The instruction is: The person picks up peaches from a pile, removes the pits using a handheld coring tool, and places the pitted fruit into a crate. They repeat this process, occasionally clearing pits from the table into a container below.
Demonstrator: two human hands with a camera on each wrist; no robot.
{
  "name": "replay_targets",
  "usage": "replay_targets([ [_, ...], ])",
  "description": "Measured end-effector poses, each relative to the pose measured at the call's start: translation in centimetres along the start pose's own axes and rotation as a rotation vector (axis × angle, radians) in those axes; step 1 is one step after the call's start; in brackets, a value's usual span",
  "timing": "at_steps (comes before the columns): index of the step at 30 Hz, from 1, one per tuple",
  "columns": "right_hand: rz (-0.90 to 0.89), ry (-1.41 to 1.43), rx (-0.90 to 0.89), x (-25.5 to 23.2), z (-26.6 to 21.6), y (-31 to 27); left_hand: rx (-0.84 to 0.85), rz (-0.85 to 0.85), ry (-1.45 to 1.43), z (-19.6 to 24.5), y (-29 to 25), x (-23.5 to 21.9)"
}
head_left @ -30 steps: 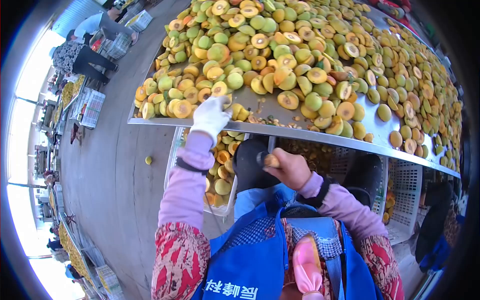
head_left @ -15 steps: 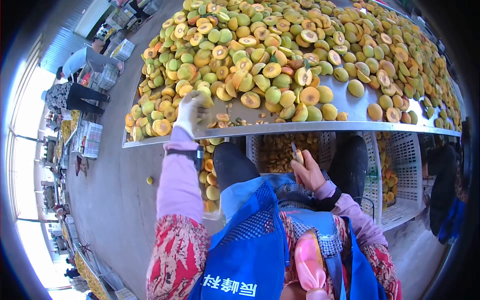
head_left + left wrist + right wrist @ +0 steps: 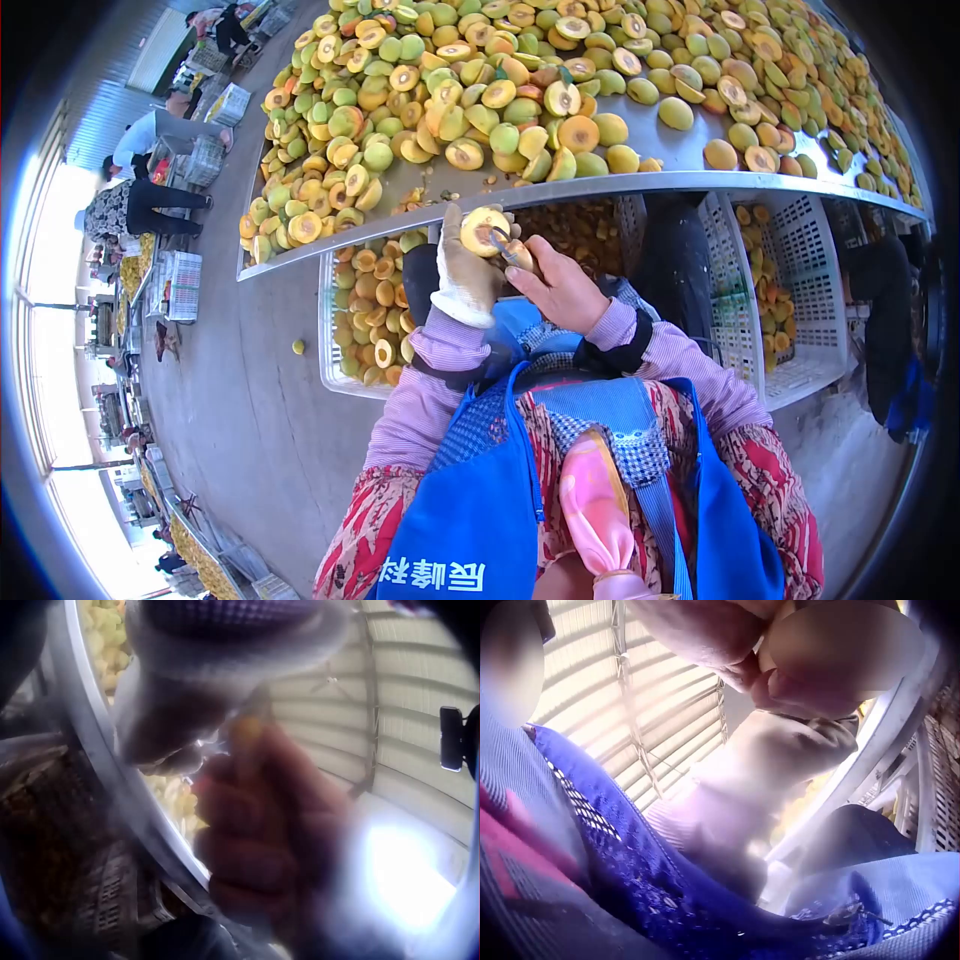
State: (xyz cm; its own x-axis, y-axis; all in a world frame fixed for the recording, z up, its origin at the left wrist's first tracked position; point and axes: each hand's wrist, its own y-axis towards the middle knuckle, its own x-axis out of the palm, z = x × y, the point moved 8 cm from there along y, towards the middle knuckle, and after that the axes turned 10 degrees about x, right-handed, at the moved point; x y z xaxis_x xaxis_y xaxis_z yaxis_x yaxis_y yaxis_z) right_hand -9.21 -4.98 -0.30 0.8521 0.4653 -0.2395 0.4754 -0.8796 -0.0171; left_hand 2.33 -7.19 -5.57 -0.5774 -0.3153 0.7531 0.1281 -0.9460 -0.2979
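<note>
In the head view the gloved left hand point(image 3: 466, 262) grips a halved fruit point(image 3: 484, 230), its cut face up, just in front of the metal table's edge point(image 3: 600, 184). The bare right hand point(image 3: 565, 287) holds a small tool by its wooden handle point(image 3: 519, 256); the tool's curved metal end point(image 3: 496, 238) is at the middle of the cut face. The left wrist view shows the right hand point(image 3: 262, 825) blurred, close to the glove point(image 3: 176, 712). In the right wrist view the glove point(image 3: 787, 746) lies beyond the bare fingers, and the fruit is hidden.
Halved fruit point(image 3: 440, 100) is heaped on the table. Below its edge are a crate of fruit halves point(image 3: 370, 310), a container of brown pieces point(image 3: 570, 235) and a white crate point(image 3: 800, 270) at right. Other people point(image 3: 150, 205) work at far left.
The left hand has come back from the fruit heap over the table edge, now with a halved fruit. The right hand has moved left and up, bringing the tool to that fruit.
</note>
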Motion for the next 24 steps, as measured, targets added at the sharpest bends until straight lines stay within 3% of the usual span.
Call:
replay_targets([
  [1,0.003,0.001,0.006,-0.1,0.3,-0.2,-0.006,0.001,0.001,-0.6,-0.4,0.6],
  [4,0.023,-0.060,0.104,-0.6,1.7,-0.5,0.232,-0.036,0.012,-0.3,-0.9,2.6],
  [8,-0.035,-0.024,0.157,-0.9,2.6,-0.6,0.352,-0.146,0.160,-0.3,-1.5,3.4],
  [9,-0.034,-0.032,0.111,-0.6,2.5,-0.6,0.349,-0.144,0.160,-0.1,-1.7,3.5],
  [11,-0.035,-0.040,0.063,-0.5,1.9,-0.5,0.159,-0.076,0.229,-0.9,-1.6,2.9],
  [15,-0.203,-0.053,0.264,0.4,2.4,-1.0,0.239,0.030,0.263,-0.7,-0.7,1.6],
  [17,-0.101,-0.041,0.128,-0.2,1.6,-0.9,0.279,0.042,0.229,-0.4,-1.3,2.6],
  [18,-0.103,-0.041,0.133,-0.1,1.5,-0.9,0.293,0.033,0.337,-0.1,-1.7,2.9],
  [20,0.058,-0.052,0.027,-1.2,0.3,-0.7,0.291,0.036,0.429,0.0,-1.5,2.4],
  [24,0.075,-0.181,0.058,-0.5,1.1,0.2,0.307,0.077,0.323,-0.3,-0.9,1.7],
])
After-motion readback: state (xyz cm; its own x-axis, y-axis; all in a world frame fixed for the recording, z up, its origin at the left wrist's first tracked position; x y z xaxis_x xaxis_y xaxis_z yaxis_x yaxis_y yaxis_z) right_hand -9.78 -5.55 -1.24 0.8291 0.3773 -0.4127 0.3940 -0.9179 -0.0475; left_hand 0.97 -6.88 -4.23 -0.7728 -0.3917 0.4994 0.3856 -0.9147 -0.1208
